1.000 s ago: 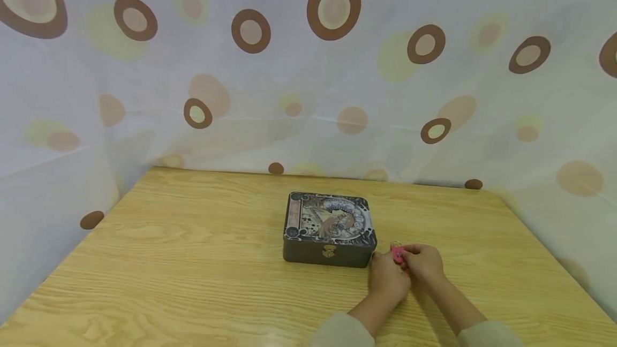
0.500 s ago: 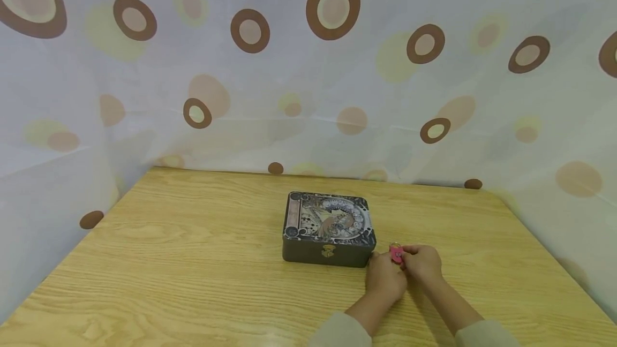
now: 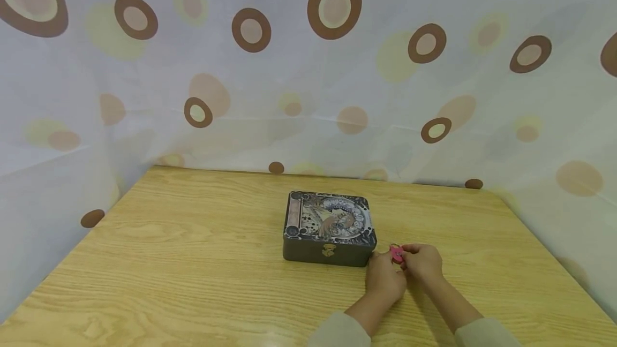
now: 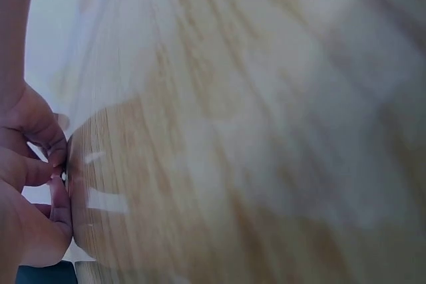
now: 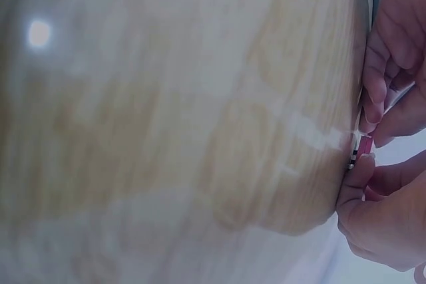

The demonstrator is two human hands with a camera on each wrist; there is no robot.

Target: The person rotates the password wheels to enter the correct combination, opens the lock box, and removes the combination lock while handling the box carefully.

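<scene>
In the head view a small pink padlock (image 3: 397,254) with a metal shackle lies between both hands, just right of a dark box. My right hand (image 3: 424,262) pinches it from the right side. From the left, my left hand (image 3: 385,278) holds it with curled fingers, close by the box's front right corner. The right wrist view shows the padlock's pink edge (image 5: 365,145) and black-and-white parts beside it, between the fingertips of both hands. Fingers mostly cover the padlock in the left wrist view.
A dark tin box (image 3: 330,229) with a decorated lid and gold clasp (image 3: 329,250) stands closed on the wooden table (image 3: 193,261). Behind the table hangs a pale cloth (image 3: 299,68) patterned with brown ovals.
The padlock has tilted slightly between the fingers, and both hands have shifted a little to the left. The box has stayed in place.
</scene>
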